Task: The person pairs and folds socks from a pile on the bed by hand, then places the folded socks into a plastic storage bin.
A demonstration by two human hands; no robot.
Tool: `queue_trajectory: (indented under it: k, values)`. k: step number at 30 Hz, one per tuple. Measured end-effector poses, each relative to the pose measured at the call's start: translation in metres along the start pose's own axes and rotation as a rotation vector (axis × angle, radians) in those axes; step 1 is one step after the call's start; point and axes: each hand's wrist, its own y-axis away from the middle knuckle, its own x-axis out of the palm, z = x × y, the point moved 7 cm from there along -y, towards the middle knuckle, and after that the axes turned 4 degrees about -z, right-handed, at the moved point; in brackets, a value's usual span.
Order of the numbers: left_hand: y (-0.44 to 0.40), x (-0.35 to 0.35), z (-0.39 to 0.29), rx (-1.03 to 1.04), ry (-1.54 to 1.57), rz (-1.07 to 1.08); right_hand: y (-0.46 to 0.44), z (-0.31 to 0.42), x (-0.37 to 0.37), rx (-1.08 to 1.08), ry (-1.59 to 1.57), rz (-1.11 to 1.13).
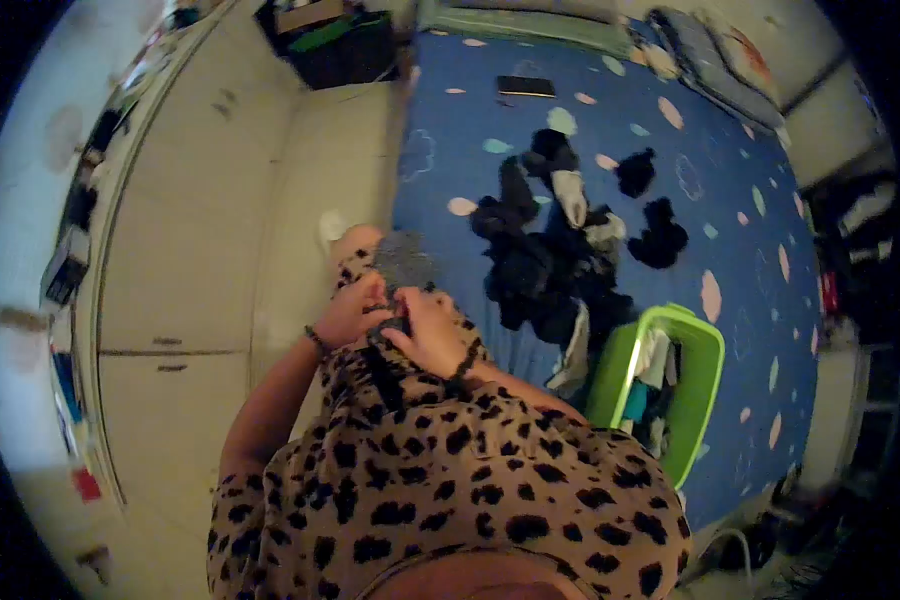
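Your left hand (352,311) and right hand (432,333), fingers curled in, pinch dark grey cloth (397,324), with the dark pile (530,275) at two o'clock, nearer your right.

Your bed sheet (740,330) smooth matt printed cloth, basket (707,400) glossy green plastic, dark garments (540,280) matt cloth, your spotted clothing (440,490) soft-looking matt cloth

Top (450,490): tan, irregular black spots, rounded neckline. Sleeve (238,520) loose, same print, ends near the elbow, up-arm from left hand (352,310). Legwear (354,268) just past that hand: matching spots. Dark beaded bracelet (316,342) at its wrist; similar dark band (465,362) behind right hand (432,335).
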Motion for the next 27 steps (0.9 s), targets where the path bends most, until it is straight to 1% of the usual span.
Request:
queue_trajectory:
  k: [1,2,3,4,5,7,8,9,10,11,12,13,14,15,16,17,19,20,22,26,27]
  values:
    - [0.0,0.001,-0.003,0.015,0.007,0.033,0.0,-0.006,0.005,0.053,-0.024,0.031]
    - [0.0,0.0,-0.002,-0.014,-0.06,0.044,0.0,-0.007,0.004,0.071,-0.011,0.014]
    - [-0.006,0.009,0.014,-0.028,-0.151,0.029,0.004,-0.026,0.014,0.057,-0.037,0.015]
    - [-0.006,0.008,0.005,0.015,-0.337,0.056,0.003,-0.028,0.016,0.064,-0.063,0.032]
    - [0.0,0.01,0.0,0.025,-0.345,0.063,0.001,-0.03,0.014,0.066,-0.062,0.018]
    - [0.015,0.012,-0.028,0.327,-0.386,0.023,-0.002,-0.029,0.011,0.101,-0.122,0.065]
    - [0.024,0.007,-0.028,0.327,-0.382,0.023,-0.002,-0.031,0.013,0.14,-0.119,0.026]
    - [0.024,0.009,-0.033,0.421,-0.515,0.005,0.0,-0.038,0.008,0.161,-0.105,0.004]
    - [0.026,0.009,-0.038,0.506,-0.645,-0.021,-0.001,-0.041,0.009,0.203,-0.184,0.047]
    - [0.029,0.004,-0.036,0.505,-0.641,-0.021,-0.007,-0.039,0.018,0.225,-0.267,0.103]
    - [0.022,0.008,-0.034,0.494,-0.608,0.003,-0.011,-0.042,0.019,0.253,-0.359,0.112]
    - [0.018,0.007,-0.033,0.471,-0.585,0.014,-0.011,-0.045,0.02,0.262,-0.358,0.098]
    - [0.018,0.003,-0.032,0.47,-0.585,0.015,-0.014,-0.043,0.023,0.211,-0.333,0.092]
    - [0.01,0.004,-0.029,0.399,-0.57,0.065,-0.013,-0.042,0.019,0.176,-0.306,0.067]
    - [0.004,0.002,-0.024,0.321,-0.562,0.099,-0.013,-0.041,0.021,0.169,-0.2,0.105]
    - [0.0,-0.002,-0.021,0.321,-0.562,0.099,-0.009,-0.039,0.02,0.17,-0.2,0.105]
    - [-0.013,-0.008,0.005,0.038,-0.183,0.177,-0.006,-0.017,-0.004,0.02,-0.155,-0.035]
    - [-0.018,-0.012,0.009,0.037,-0.183,0.177,-0.008,-0.017,-0.003,0.021,-0.155,-0.034]
    - [-0.023,-0.011,0.03,-0.232,0.144,0.16,-0.007,-0.014,-0.005,-0.099,-0.108,-0.137]
    - [-0.033,-0.01,0.032,-0.232,0.154,0.096,-0.015,-0.026,0.005,-0.021,-0.141,-0.141]
    - [-0.034,-0.009,0.03,-0.257,0.205,0.056,-0.017,-0.026,0.005,-0.002,-0.129,-0.158]
